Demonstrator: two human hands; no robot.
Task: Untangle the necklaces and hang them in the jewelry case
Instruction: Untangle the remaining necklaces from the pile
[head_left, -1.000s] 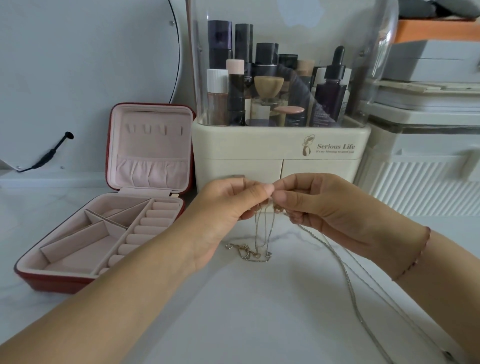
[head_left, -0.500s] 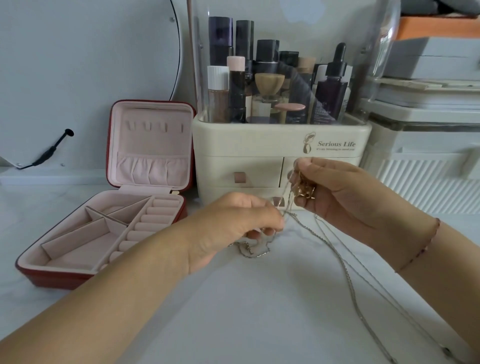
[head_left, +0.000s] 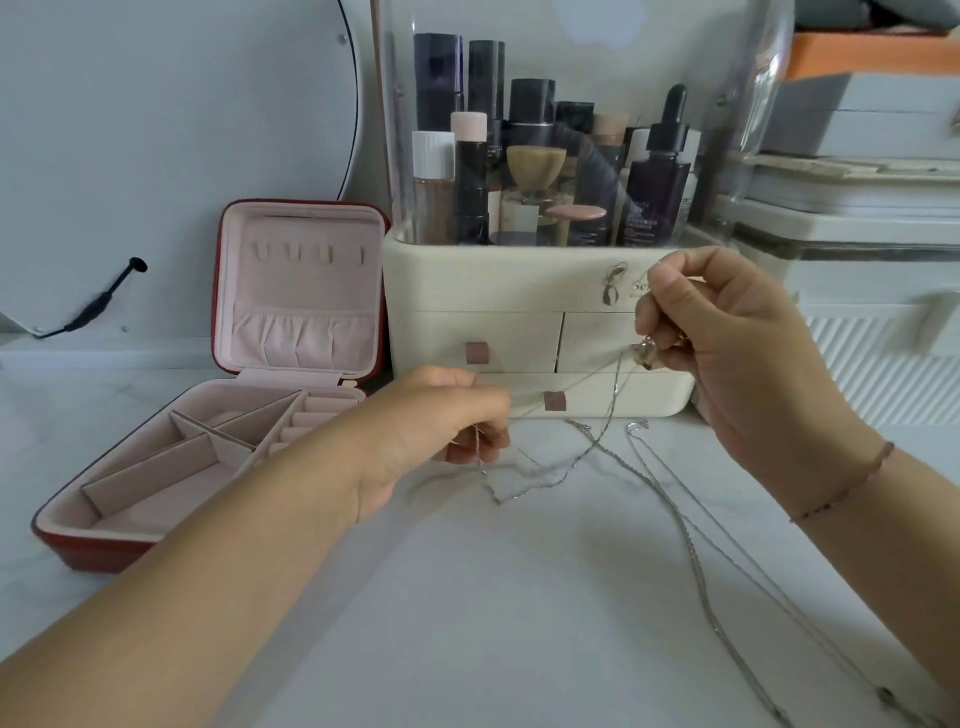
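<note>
Necklaces (head_left: 597, 452) stretch in tangled strands between two hands held apart at centre frame. The left hand (head_left: 441, 421) pinches a chain low, just above the white surface (head_left: 493, 597); the right hand (head_left: 727, 353), higher at centre right, curls its fingers round more chain. Loose lengths trail toward the lower right. The red jewelry case (head_left: 306, 280) sits open at left, beside a cream organizer (head_left: 478, 301).

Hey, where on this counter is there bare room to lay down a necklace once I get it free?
Bare white marble counter lies along the near edge, in front of the tangled silver chains. Another patch lies left of the open red jewelry case. It is crowded before the cream cosmetics organizer and rightward, where chains trail.
</note>
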